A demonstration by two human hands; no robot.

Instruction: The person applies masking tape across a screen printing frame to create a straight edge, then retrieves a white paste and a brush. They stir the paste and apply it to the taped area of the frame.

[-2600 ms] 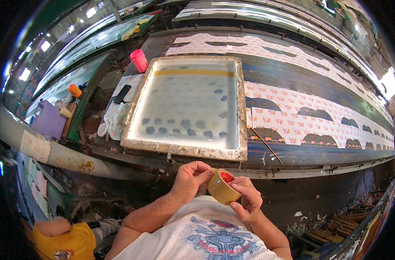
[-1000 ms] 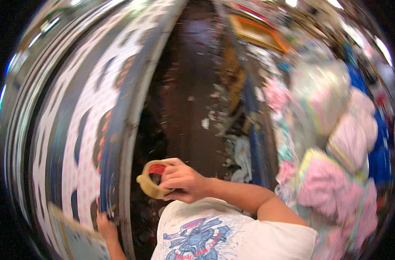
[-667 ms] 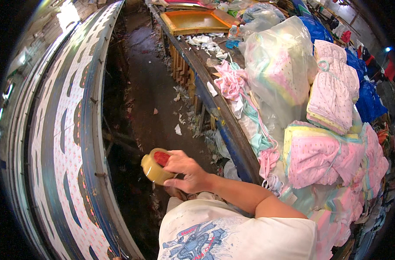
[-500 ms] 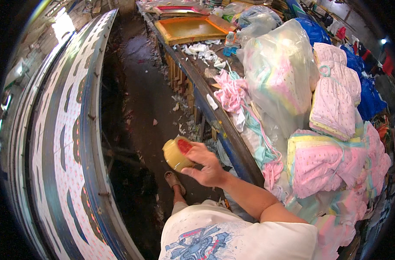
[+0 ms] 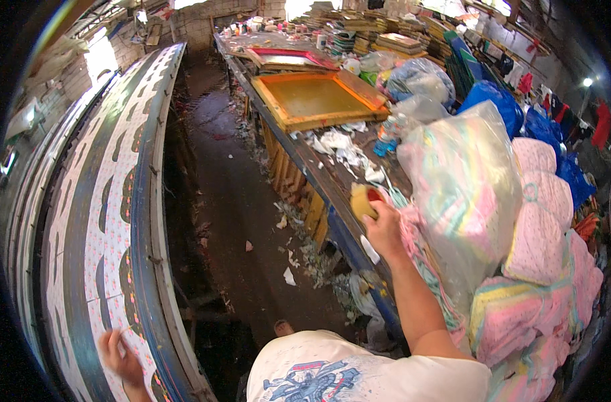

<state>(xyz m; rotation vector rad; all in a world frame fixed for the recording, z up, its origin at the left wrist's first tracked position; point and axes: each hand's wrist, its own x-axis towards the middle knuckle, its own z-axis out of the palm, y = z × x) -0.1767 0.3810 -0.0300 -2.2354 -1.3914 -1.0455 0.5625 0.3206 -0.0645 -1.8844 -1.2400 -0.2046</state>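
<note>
Right hand holds a roll of tan tape out over the edge of the cluttered desk

The fingers wrap the roll from below and behind (its red core shows just above the thumb), and it sits just above the desk's near edge, beside scraps of white paper ahead of the hand; a clear bag of pastel cloth bulges just to the right of that hand, and an orange-framed printing screen lies well beyond it; the left hand is far off to the left and low, fingers spread loosely and holding nothing, resting on the patterned fabric stretched along the long printing table
</note>
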